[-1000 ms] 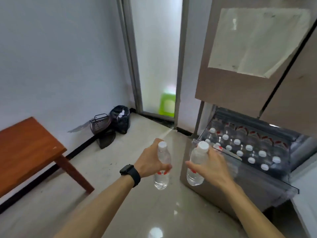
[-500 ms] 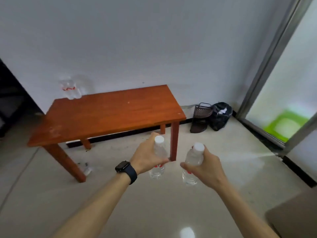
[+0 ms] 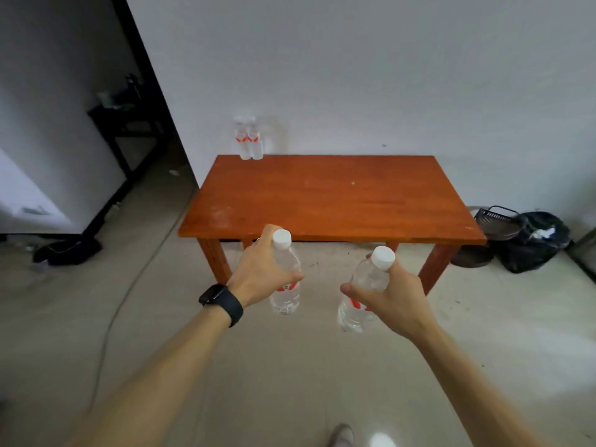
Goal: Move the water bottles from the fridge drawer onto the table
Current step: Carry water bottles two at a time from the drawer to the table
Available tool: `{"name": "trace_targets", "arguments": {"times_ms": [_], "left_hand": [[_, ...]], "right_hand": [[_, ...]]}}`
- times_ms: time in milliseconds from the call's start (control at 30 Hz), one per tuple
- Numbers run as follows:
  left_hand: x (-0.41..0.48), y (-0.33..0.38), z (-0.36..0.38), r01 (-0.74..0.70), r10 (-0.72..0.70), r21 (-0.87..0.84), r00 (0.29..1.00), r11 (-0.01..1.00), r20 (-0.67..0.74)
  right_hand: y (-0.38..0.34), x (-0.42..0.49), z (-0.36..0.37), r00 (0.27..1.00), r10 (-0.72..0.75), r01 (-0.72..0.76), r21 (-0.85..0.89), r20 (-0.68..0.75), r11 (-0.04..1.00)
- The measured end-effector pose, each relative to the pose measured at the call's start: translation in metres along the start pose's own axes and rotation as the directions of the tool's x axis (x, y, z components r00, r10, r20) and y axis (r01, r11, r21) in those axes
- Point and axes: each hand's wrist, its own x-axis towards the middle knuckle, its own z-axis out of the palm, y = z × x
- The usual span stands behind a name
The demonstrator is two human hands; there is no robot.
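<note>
My left hand point(image 3: 262, 270) grips a clear water bottle point(image 3: 285, 295) with a white cap and red label, held upright over the floor. My right hand point(image 3: 392, 298) grips a second such bottle point(image 3: 361, 295), tilted slightly left. Both hang just in front of the near edge of a low reddish wooden table point(image 3: 329, 201). Two more bottles point(image 3: 249, 140) stand together at the table's far left corner against the white wall. The fridge drawer is out of view.
A black basket point(image 3: 495, 221) and a black rubbish bag point(image 3: 535, 241) lie on the floor right of the table. A dark doorway with a black stand point(image 3: 125, 124) opens at the left. A cable point(image 3: 129, 285) runs across the pale tiled floor.
My view has swung left from the fridge drawer until it faces the table squarely. Both hands have kept their bottles and now hang closer to the table's near edge.
</note>
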Motion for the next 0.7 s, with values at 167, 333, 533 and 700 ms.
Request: {"name": "trace_targets", "arguments": {"times_ms": [167, 333, 533, 700], "left_hand": [[0.065, -0.044, -0.021, 0.03, -0.03, -0.033, 1.0, 0.999, 0.003], [0.153, -0.078, -0.033, 0.048, -0.048, -0.01, 0.999, 0.999, 0.01], [0.264, -0.103, -0.048, 0.074, -0.075, 0.015, 0.997, 0.997, 0.019], [0.346, -0.131, -0.054, 0.081, -0.081, 0.011, 0.996, 0.997, 0.026]], "right_hand": [[-0.013, 0.067, 0.034, 0.998, -0.036, 0.037, -0.036, 0.049, 0.999], [-0.022, 0.165, 0.071, 0.996, -0.052, 0.052, 0.002, 0.072, 0.999], [-0.034, 0.282, 0.101, 0.993, -0.019, 0.013, 0.053, 0.114, 0.999], [-0.036, 0.367, 0.124, 0.981, 0.021, -0.03, 0.048, 0.191, 0.998]]}}
